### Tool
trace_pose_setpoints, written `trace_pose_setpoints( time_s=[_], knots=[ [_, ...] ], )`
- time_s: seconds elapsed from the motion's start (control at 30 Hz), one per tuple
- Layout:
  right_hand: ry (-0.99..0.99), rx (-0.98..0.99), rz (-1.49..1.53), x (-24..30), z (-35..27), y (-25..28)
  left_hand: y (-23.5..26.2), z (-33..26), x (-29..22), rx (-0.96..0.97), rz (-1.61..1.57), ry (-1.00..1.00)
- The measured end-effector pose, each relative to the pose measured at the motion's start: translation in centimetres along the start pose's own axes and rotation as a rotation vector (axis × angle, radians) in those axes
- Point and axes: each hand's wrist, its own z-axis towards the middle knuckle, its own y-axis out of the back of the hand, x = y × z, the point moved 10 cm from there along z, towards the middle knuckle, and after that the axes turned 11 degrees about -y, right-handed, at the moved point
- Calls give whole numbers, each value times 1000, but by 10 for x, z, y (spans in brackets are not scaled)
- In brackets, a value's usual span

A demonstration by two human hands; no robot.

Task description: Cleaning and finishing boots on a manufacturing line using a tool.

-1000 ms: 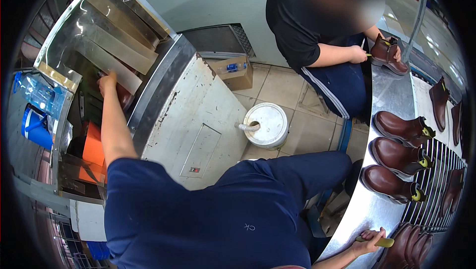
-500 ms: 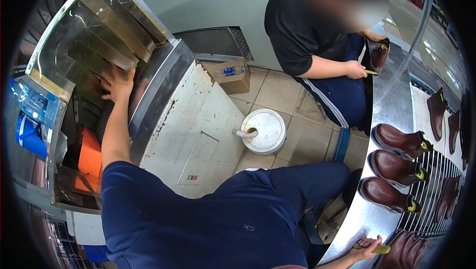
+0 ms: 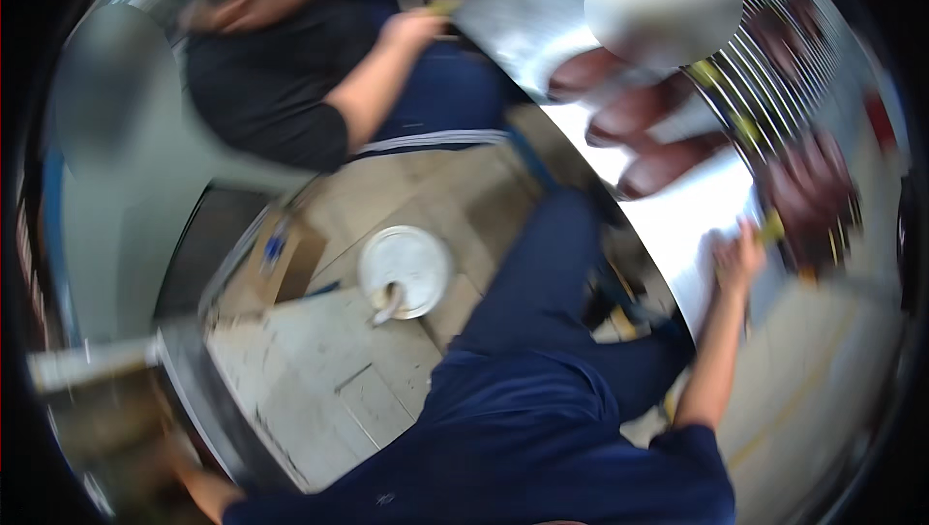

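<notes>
My right hand (image 3: 737, 259) is closed on a short yellow-green tool (image 3: 771, 228) over the metal bench. Which kind of tool it is cannot be made out through the blur. Right beside it stands a cluster of dark maroon boots (image 3: 811, 175). Farther along the bench, a maroon ankle boot (image 3: 673, 165) lies on its side with others like it. My left hand (image 3: 176, 457) reaches into the machine with the see-through hood (image 3: 106, 428) at the lower left. Motion smears its fingers, so their shape is hidden.
A co-worker in a black shirt (image 3: 271, 90) sits across, holding a yellow tool (image 3: 443, 6) near the bench (image 3: 697, 244). A white lidded bucket (image 3: 406, 269) stands on the tiles beside a cardboard box (image 3: 285, 259). A wire rack (image 3: 774, 70) borders the bench.
The view has swung right, bringing the bench and boots farther in and pushing the machine to the lower left. My left hand, spread earlier, is now blurred. The right still grips the yellow-green tool.
</notes>
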Motion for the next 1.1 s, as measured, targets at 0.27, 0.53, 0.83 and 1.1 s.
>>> trace_pose_setpoints(
  time_s=[0.27,0.53,0.83,1.1],
  knots=[
    [111,138,108,28,-38,3,58,-87,13,17,-158,-241],
    [95,133,106,24,-36,12,161,-352,-305,-44,-574,-1002],
    [146,138,-75,42,-38,17,151,-454,-775,-219,-1103,-1672],
    [56,133,-44,23,-33,25,119,-451,-779,-216,-1242,-1704]
  ],
)
